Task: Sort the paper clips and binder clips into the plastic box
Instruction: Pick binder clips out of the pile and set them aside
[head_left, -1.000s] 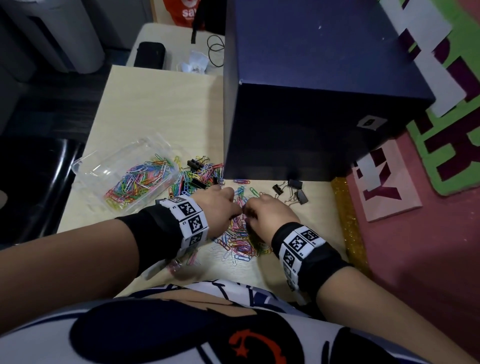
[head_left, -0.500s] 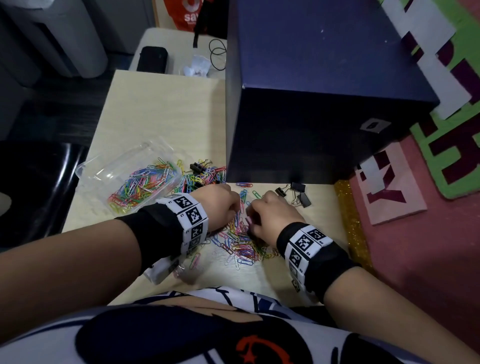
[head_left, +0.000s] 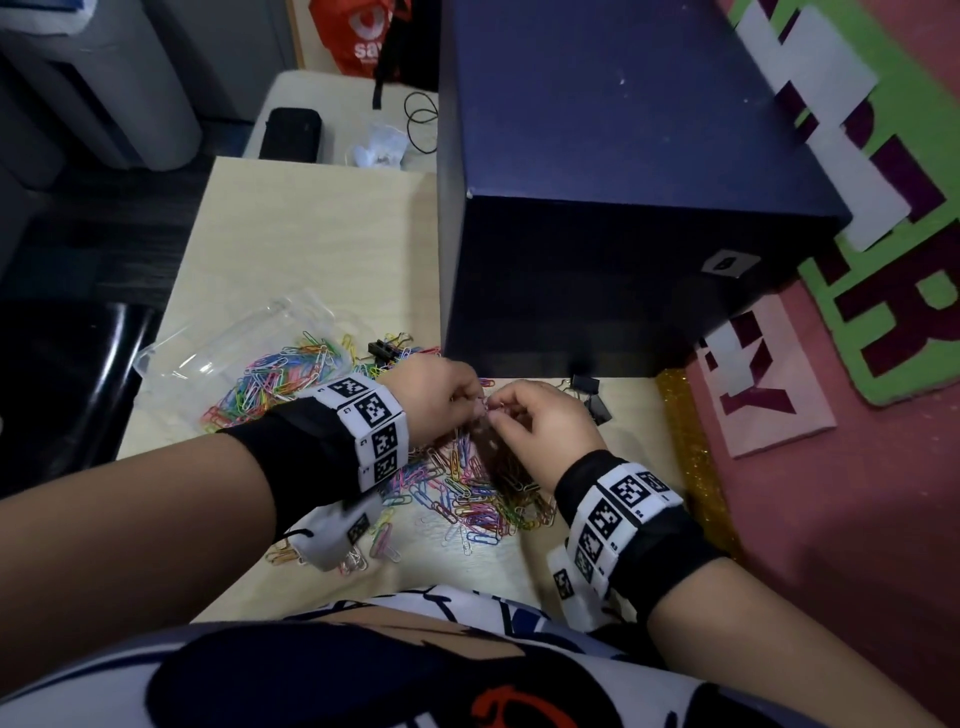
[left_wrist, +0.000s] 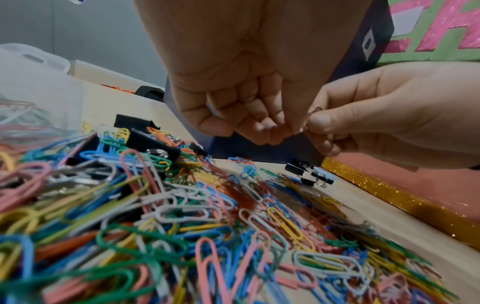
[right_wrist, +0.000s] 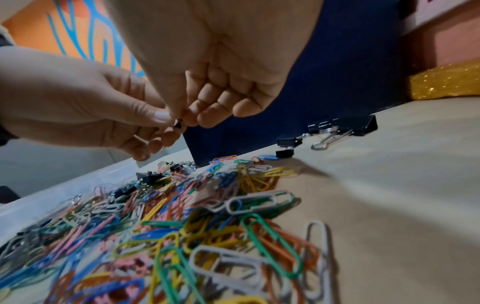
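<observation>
Above a loose pile of coloured paper clips (head_left: 467, 493) on the wooden table (head_left: 311, 249), my two hands meet fingertip to fingertip. My left hand (head_left: 475, 402) and my right hand (head_left: 498, 411) both pinch one small black binder clip (right_wrist: 179, 124); its silver wire handle (left_wrist: 313, 112) shows between the thumbs. The other fingers of both hands are curled in. The clear plastic box (head_left: 228, 348) lies at the left and holds several paper clips (head_left: 280, 374). More black binder clips (head_left: 592, 400) lie by the blue box, and others (head_left: 384, 349) sit at the pile's far left.
A big dark blue box (head_left: 597, 208) stands right behind the hands. A gold glitter strip (head_left: 691, 467) edges the table on the right, with pink and green boards beyond. A black case (head_left: 291, 132) and a cable lie on the far table.
Both hands have lifted off the paper clip pile and come together, now pinching one small binder clip between them above the table.
</observation>
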